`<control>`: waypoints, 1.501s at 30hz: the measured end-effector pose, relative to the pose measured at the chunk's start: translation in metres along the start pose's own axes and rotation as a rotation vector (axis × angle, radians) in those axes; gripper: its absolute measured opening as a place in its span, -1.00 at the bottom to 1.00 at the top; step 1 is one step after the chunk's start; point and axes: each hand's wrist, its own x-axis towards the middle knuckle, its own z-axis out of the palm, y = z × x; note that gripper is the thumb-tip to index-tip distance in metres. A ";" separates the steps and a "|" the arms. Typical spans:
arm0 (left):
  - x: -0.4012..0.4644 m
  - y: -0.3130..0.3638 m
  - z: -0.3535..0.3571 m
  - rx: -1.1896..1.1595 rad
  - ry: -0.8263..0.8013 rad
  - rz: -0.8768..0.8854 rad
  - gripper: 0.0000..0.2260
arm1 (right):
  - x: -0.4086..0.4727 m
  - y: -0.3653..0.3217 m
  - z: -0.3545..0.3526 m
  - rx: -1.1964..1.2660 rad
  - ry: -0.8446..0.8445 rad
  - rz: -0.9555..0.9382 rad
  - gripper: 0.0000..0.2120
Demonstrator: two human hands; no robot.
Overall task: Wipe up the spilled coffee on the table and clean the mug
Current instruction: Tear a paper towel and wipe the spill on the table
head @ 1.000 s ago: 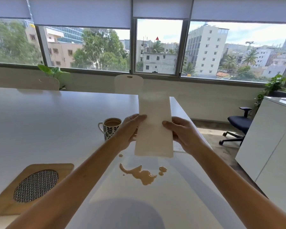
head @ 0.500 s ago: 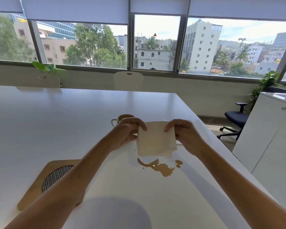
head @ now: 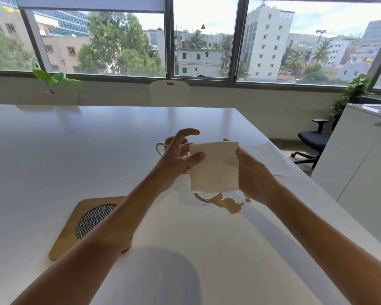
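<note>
A folded white paper napkin (head: 213,167) hangs just above the tan coffee spill (head: 224,202) on the white table (head: 75,155). My right hand (head: 252,175) grips its right edge. My left hand (head: 178,156) pinches its left edge with the thumb, the other fingers spread. Behind my left hand stands the patterned mug (head: 166,145) with coffee in it, mostly hidden.
A wooden trivet with a woven round centre (head: 90,223) lies at the left under my forearm. Another white napkin (head: 271,159) lies near the table's right edge. Two chair backs (head: 169,92) stand at the far side. A white cabinet (head: 361,168) and an office chair (head: 310,139) are on the right.
The long napkin has been folded down into a small square and lowered closer to the spill. My left fingers have opened out.
</note>
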 end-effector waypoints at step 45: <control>-0.046 -0.091 -0.057 1.323 0.095 -0.359 -0.67 | -0.030 0.062 -0.032 -1.314 -0.376 0.220 -0.58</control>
